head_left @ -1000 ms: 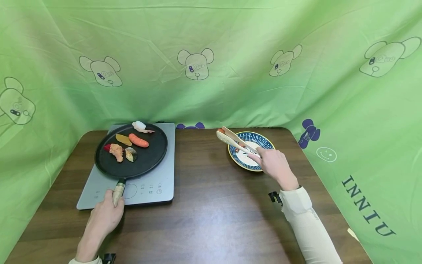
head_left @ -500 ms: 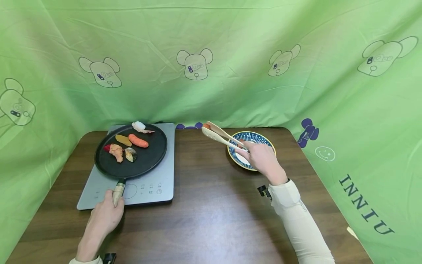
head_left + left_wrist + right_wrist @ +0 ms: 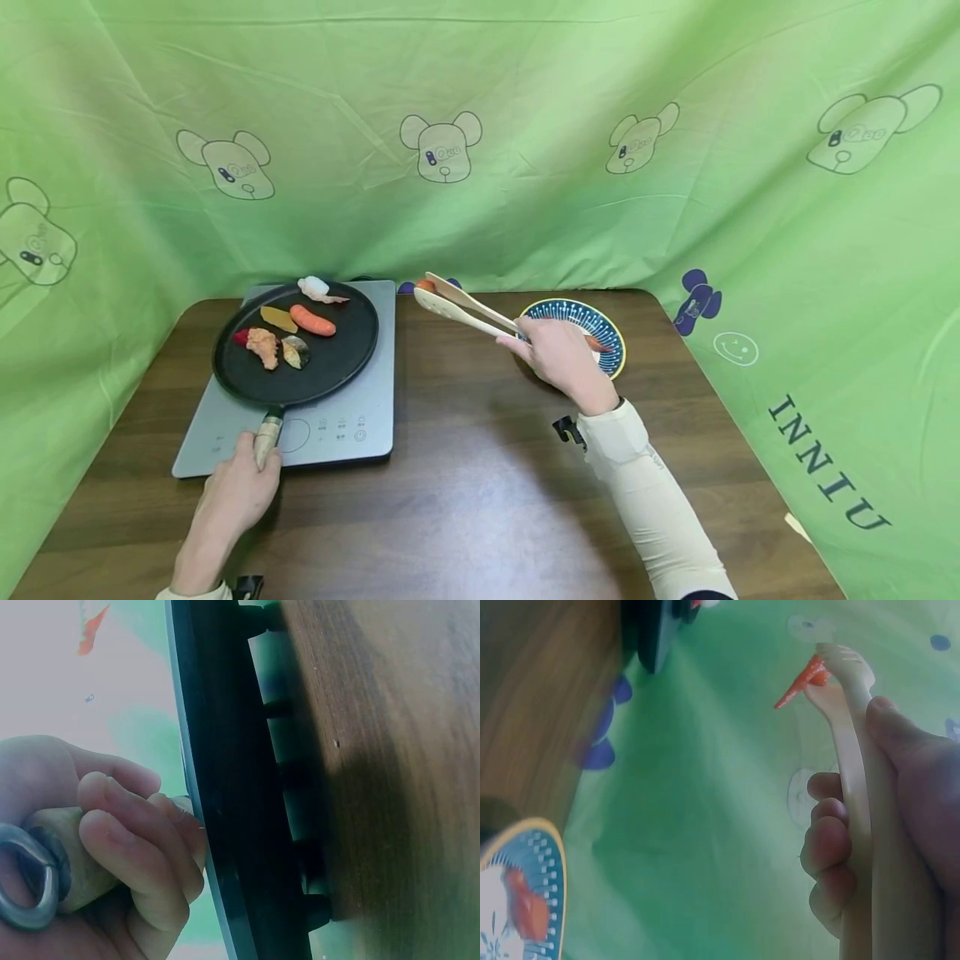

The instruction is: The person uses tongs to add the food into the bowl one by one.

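Observation:
My left hand [image 3: 236, 492] grips the handle [image 3: 267, 437] of a round black frying pan [image 3: 330, 367]; the left wrist view shows its fingers curled round the handle, near a metal ring [image 3: 46, 889]. In the pan lie a sausage [image 3: 312, 321], a yellow slice [image 3: 278, 318], a fried-chicken-like piece [image 3: 262, 347] and other food pieces. My right hand [image 3: 558, 354] holds pale tongs [image 3: 885, 825] raised over the table. Their tips pinch a tapered orange-red food piece [image 3: 802, 682], of unclear kind. The tongs point left toward the pan, apart from it.
Under the pan is a flat grey induction cooker [image 3: 360, 446]. A blue-patterned plate [image 3: 618, 346] with orange-red food [image 3: 597, 343] on it stands at right, partly behind the right hand. A green curtain [image 3: 525, 225] hangs along the wooden table's [image 3: 450, 467] back and sides.
My right hand has moved left from over the plate, carrying the tongs and the orange-red piece toward the pan. The left hand and pan have stayed in place.

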Demonstrator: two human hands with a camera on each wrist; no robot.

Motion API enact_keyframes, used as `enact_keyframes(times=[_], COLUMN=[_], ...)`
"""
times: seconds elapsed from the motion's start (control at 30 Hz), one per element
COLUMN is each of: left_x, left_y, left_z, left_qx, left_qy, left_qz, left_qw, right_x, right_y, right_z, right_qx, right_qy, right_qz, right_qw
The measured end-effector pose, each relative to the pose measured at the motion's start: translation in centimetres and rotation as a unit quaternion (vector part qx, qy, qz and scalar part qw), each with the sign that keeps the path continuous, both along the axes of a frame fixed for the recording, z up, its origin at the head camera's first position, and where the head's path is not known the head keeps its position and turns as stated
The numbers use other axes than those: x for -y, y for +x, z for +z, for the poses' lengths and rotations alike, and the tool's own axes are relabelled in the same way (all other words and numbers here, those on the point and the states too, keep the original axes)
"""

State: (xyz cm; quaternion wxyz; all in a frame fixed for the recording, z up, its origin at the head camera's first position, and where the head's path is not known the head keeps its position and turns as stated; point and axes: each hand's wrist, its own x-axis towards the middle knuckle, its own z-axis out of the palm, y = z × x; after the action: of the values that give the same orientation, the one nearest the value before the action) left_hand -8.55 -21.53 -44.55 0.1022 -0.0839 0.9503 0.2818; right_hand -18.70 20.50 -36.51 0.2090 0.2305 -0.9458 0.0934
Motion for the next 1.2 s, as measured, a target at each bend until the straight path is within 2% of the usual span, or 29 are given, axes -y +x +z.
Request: enact_keyframes(times=[0.3,0.87,1.07,1.2], left_x=[0.0,0.0,0.1,0.1], left_y=[0.0,0.0,-0.2,-0.2], left_z=[0.0,-0.1,0.0,0.0], left_qx=[-0.006,0.013,0.031,0.027], left_qy=[-0.001,0.009,0.012,0.012], left_qz=[-0.003,0.003,0.007,0.005], left_qw=[1.0,0.9999,0.9994,0.9995], right_x=[2.4,7.0,8.7,9.7], right_y=[-0.2,-0.4,-0.4,-0.4], right_z=[-0.3,-1.1,-1.5,-1.5], right_qx=[0.002,0.019,0.039,0.056], right_qy=[0.003,0.008,0.004,0.007], right_qz=[0.037,0.068,0.074,0.076], right_qw=[0.9993,0.9975,0.9965,0.9955])
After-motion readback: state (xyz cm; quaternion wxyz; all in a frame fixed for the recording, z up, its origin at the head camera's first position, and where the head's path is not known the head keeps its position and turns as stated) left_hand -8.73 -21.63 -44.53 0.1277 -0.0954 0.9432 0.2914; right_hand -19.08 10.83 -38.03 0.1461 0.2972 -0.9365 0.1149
